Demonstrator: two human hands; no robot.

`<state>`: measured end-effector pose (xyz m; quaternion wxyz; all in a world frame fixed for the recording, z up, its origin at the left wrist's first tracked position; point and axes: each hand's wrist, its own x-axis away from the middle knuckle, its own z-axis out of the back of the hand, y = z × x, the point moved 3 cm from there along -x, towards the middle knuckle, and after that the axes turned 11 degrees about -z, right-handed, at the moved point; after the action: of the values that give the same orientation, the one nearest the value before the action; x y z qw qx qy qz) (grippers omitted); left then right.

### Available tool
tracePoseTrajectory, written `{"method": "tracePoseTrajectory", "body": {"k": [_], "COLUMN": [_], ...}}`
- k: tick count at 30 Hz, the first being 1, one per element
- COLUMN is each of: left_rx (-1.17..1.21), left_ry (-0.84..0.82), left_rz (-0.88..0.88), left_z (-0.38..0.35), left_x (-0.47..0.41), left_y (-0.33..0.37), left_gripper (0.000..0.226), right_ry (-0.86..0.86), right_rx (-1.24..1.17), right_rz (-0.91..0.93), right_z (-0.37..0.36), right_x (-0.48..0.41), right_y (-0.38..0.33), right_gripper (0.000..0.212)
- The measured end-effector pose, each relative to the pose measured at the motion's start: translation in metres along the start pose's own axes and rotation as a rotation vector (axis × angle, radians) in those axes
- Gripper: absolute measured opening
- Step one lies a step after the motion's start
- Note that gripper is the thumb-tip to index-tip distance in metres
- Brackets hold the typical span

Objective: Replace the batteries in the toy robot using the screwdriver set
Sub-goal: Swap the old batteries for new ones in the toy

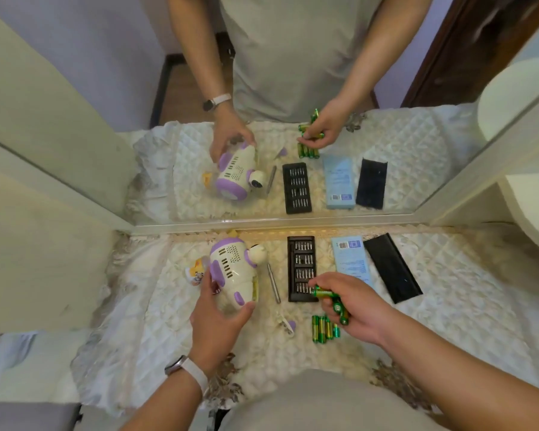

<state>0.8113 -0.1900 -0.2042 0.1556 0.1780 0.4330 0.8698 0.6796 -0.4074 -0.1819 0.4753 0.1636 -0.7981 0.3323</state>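
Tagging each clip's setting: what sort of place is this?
Likely a bedroom or dressing corner at home: a wide mirror stands along the back, a quilted, lace-edged cloth covers the work surface, and cream cabinet panels flank it.

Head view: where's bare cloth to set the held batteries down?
Widest bare cloth is right of the black lid. More lies left of the toy robot. Crowded: between robot and bit case, with screwdriver, purple cover and loose batteries.

No text can be read; print on the blue box (352, 265) is too small.
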Motion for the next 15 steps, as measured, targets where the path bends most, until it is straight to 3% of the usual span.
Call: {"method": "tracePoseTrajectory", "body": {"k": [2, 8, 15], "left_rx": [-0.004, 0.015, -0.084], "left_ry": [-0.028, -0.025, 0.032], "left_rz": [-0.002, -0.043, -0.009], "left_z": [-0.002, -0.002, 0.006], "left_x": [-0.003, 0.004, 0.032], "left_y": [-0.008, -0.017, -0.021], "left_gripper": [0.112, 0.089, 0.061], "right_ry": [0.018, 0.023, 0.022], "right_rx": [0.033, 0.049, -0.041], "right_rz": [0.000, 0.003, 0.055], "right_z": [0.004, 0.006, 0.004], "right_x": [-0.003, -0.005, 0.003], "right_y": [0.000, 0.001, 0.010], "right_gripper": [0.006, 0.023, 0.018]}}
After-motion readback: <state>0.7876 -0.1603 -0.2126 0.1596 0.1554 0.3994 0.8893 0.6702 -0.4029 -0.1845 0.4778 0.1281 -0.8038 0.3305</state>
